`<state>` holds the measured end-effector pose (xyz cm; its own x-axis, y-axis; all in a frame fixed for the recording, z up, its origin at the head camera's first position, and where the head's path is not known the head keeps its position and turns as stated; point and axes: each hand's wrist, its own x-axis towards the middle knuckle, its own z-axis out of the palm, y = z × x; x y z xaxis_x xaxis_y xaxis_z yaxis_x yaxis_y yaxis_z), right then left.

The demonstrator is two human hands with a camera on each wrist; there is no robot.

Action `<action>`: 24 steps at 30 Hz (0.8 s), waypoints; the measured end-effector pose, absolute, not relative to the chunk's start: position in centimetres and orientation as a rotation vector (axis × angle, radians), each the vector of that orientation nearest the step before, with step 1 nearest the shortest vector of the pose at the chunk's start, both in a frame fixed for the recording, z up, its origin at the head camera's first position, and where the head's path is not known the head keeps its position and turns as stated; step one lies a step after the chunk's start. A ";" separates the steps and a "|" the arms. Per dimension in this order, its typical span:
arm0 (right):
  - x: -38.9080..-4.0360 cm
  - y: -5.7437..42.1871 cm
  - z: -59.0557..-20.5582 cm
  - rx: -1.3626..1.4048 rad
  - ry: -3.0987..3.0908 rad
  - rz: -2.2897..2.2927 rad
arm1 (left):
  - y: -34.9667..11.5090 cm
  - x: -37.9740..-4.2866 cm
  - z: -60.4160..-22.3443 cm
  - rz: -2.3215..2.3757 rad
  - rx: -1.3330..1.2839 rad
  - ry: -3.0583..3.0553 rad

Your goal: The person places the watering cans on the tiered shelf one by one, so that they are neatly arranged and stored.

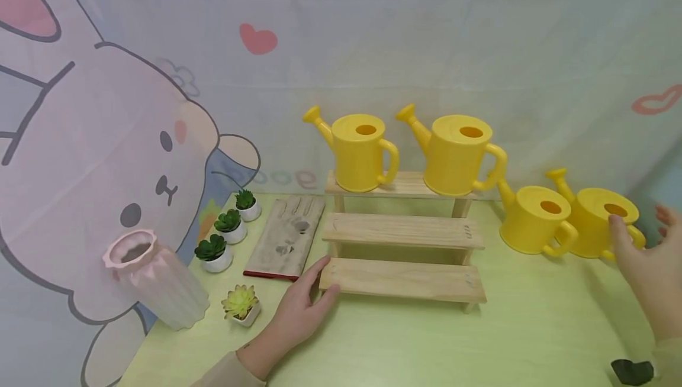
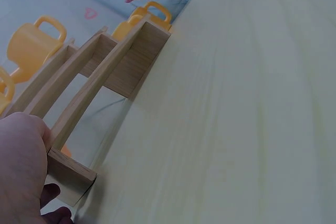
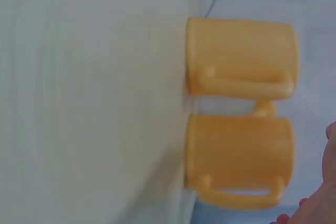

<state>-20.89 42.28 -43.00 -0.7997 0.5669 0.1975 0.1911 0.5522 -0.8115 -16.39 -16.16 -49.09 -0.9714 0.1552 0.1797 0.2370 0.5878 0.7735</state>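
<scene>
Watering can (image 1: pixel 588 230): grab it softly, right hand (image 1: pixel 647 271) fingers wide. Your left hand (image 1: pixel 299 311) grips the wooden rack (image 1: pixel 402 230); hold steady.

Your head view looks forward and down from above and behind both hands, the widest and farthest of the three, with your left hand (image 1: pixel 295 310) at the shelf (image 1: pixel 402 280) and your right hand (image 1: pixel 647 268) out beside the watering cans (image 1: pixel 535 224). Close beside your left hand's hold, the left wrist view faces, tilted, along the shelf toward your right hand beyond, sharing both with the head view. Your right wrist view, turned sideways, faces two cans close by that hand, which the head view also covers.
</scene>
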 end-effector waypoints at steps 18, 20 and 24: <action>-21.4 44.1 -47.1 -0.705 -2.406 1.213 | -16.2 -16.4 -48.9 -1.333 -0.337 -2.724; -21.4 44.2 -47.2 -0.727 -2.421 1.192 | -16.2 -16.4 -48.9 -1.333 -0.340 -2.727; -21.4 44.4 -47.5 -0.763 -2.436 1.141 | -16.2 -16.3 -48.9 -1.339 -0.342 -2.725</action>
